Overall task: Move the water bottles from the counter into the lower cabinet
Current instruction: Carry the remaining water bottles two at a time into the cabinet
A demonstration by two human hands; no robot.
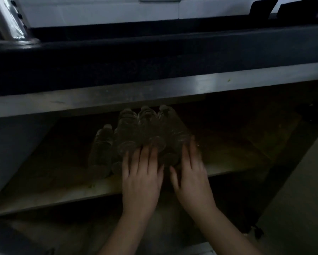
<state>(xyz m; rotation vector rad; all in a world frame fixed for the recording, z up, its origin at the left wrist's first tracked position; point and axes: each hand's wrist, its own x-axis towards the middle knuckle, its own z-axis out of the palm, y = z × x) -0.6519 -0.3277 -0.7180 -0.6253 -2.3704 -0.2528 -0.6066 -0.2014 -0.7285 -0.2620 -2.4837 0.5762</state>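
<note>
Several clear water bottles (147,129) lie on their sides in a tight row on the shelf (53,188) of the dark lower cabinet, caps pointing inward. One more bottle (101,148) lies at the left of the row. My left hand (141,177) rests flat against the bases of the middle bottles, fingers spread. My right hand (191,181) lies against the base and side of the rightmost bottle, fingers extended and thumb out. Neither hand is closed around a bottle.
A metal rail (117,92) runs above the cabinet opening, under the dark counter front (154,57). A shiny metal object (9,21) stands on the counter at the far left. The cabinet's side wall (292,181) rises at the right. A lower level (71,229) lies beneath the shelf.
</note>
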